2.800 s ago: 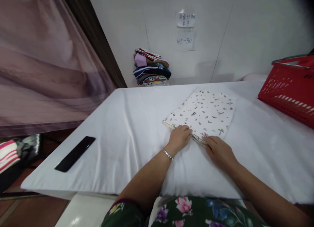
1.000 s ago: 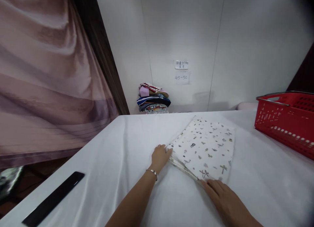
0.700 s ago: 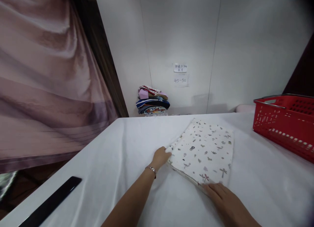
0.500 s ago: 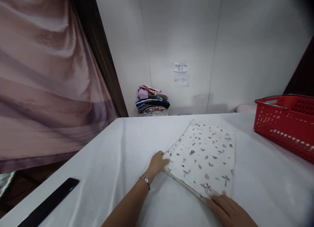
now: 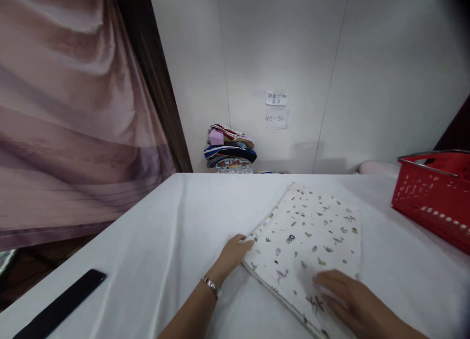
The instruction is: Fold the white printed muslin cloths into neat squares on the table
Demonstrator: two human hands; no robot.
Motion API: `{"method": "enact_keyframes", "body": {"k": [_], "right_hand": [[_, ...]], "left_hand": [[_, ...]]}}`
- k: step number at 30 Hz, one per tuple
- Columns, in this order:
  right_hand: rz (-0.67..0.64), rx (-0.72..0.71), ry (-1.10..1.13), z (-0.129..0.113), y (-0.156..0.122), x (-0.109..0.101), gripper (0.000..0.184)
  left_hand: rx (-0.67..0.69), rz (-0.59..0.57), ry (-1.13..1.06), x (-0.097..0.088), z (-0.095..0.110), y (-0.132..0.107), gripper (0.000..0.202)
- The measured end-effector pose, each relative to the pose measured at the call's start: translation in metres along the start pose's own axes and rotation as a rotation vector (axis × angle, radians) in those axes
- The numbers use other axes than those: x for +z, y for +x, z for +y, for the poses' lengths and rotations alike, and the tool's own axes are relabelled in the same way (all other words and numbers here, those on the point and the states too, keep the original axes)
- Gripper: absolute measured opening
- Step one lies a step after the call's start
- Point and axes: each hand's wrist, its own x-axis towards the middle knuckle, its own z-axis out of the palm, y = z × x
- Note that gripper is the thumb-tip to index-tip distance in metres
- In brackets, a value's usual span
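Note:
A folded white cloth with small printed figures (image 5: 312, 236) lies flat on the white-covered table (image 5: 183, 221). My left hand (image 5: 232, 253), a bracelet at its wrist, rests against the cloth's near left corner; its fingertips are tucked under the edge and hidden. My right hand (image 5: 348, 297) lies on top of the cloth's near part, fingers stretched out flat and a little blurred by motion.
A red plastic basket (image 5: 433, 202) stands at the table's right edge. A long black flat object (image 5: 58, 305) lies near the left front corner. A stack of folded clothes (image 5: 229, 148) sits by the wall under two paper notes (image 5: 276, 109). A pinkish curtain (image 5: 73, 109) hangs left.
My right hand has slid from the cloth's near edge up onto its top. The left hand stays at the left corner. The view has shifted slightly.

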Motion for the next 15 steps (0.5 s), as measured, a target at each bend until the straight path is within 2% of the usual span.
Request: {"method": "enact_keyframes", "body": {"k": [4, 6, 10, 12, 15], "right_hand": [[0.049, 0.114, -0.017, 0.023, 0.067, -0.013, 0.050], [0.026, 0.182, -0.047, 0.038, 0.107, -0.014, 0.057], [0.053, 0.215, -0.195, 0.073, 0.179, -0.007, 0.065], [0.019, 0.273, -0.277, 0.091, 0.201, 0.001, 0.066], [-0.020, 0.309, -0.312, 0.119, 0.215, 0.012, 0.066]], "left_hand": [[-0.001, 0.046, -0.050, 0.005, -0.007, 0.004, 0.029], [0.010, 0.070, -0.063, 0.007, -0.010, 0.004, 0.030], [0.032, 0.119, 0.027, 0.004, -0.012, -0.001, 0.032], [0.020, 0.135, 0.124, 0.002, -0.010, -0.004, 0.035], [0.002, 0.120, 0.206, 0.000, -0.006, -0.006, 0.037]]}}
